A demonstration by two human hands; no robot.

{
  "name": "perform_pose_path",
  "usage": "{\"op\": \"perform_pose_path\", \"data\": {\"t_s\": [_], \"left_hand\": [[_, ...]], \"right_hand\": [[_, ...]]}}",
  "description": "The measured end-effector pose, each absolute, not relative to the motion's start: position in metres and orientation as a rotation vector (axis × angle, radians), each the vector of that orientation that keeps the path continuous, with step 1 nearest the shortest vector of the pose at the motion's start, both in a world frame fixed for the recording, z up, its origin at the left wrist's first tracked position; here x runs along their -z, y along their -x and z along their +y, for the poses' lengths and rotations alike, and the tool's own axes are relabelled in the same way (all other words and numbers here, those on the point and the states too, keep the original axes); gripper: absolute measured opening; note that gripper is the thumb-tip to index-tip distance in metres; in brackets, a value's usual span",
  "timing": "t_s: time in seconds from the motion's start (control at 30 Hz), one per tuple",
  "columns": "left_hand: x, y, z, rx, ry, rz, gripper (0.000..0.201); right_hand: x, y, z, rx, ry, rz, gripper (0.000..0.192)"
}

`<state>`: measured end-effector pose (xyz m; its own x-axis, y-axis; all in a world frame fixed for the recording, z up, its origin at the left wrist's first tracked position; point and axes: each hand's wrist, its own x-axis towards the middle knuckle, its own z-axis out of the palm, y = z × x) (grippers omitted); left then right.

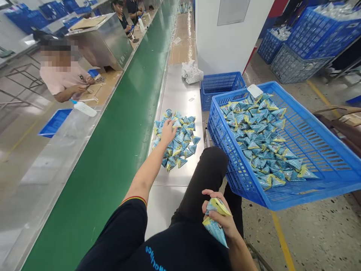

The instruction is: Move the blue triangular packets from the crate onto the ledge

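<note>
My left hand [168, 132] reaches into a pile of small blue-and-yellow triangular packets [184, 137] on the metal bench. Its fingers are closed at a packet [177, 123] near the top of the pile, partly hidden by the hand. Close to my lap, my right hand [225, 222] grips triangular packets [214, 227], at least two, one above the other. To the right, a large blue plastic crate [318, 126] holds many more packets of the same kind, heaped toward its left side. A white card [255, 91] lies at the crate's far edge.
A green conveyor belt [124, 124] runs along the bench's left. Beyond the pile lies a striped cloth [192, 72]. Another blue crate [222, 81] stands behind the large one. Across the belt a person [63, 73] works beside a white bottle [85, 108].
</note>
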<state>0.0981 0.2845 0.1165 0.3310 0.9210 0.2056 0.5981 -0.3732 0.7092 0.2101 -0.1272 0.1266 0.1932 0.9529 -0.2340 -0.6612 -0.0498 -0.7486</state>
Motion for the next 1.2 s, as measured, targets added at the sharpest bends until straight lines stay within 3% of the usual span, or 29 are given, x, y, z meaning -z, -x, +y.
{"op": "perform_pose_path", "data": {"t_s": [0.1,0.3,0.4,0.47,0.63,0.83,1.03,1.2], "left_hand": [[-0.107,-0.082,0.222,-0.978,-1.912,1.157,0.032],[-0.114,-0.040,0.029,-0.843,-1.813,0.677,0.054],[-0.122,-0.044,-0.046,-0.778,-1.591,0.627,0.082],[-0.124,-0.052,-0.069,-0.749,-1.339,0.686,0.085],[-0.128,-0.063,-0.045,-0.587,-1.020,0.613,0.080],[-0.138,-0.065,0.007,-0.386,-1.040,0.406,0.069],[-0.139,-0.026,0.078,-1.021,-1.078,0.637,0.057],[-0.121,-0.015,0.121,-1.105,-1.271,0.935,0.064]], "right_hand": [[-0.133,-0.209,-0.122,-1.289,0.997,-0.365,0.042],[-0.145,-0.204,-0.105,-1.113,1.161,-0.373,0.042],[-0.150,-0.195,-0.094,-0.862,1.241,-0.351,0.041],[-0.153,-0.190,-0.087,-0.683,1.287,-0.411,0.038],[-0.157,-0.189,-0.079,-0.386,1.297,-0.696,0.029],[-0.162,-0.193,-0.082,-0.370,1.225,-0.682,0.032],[-0.162,-0.208,-0.093,-0.442,1.231,-0.404,0.031],[-0.152,-0.211,-0.101,-0.543,1.270,-0.405,0.032]]}}
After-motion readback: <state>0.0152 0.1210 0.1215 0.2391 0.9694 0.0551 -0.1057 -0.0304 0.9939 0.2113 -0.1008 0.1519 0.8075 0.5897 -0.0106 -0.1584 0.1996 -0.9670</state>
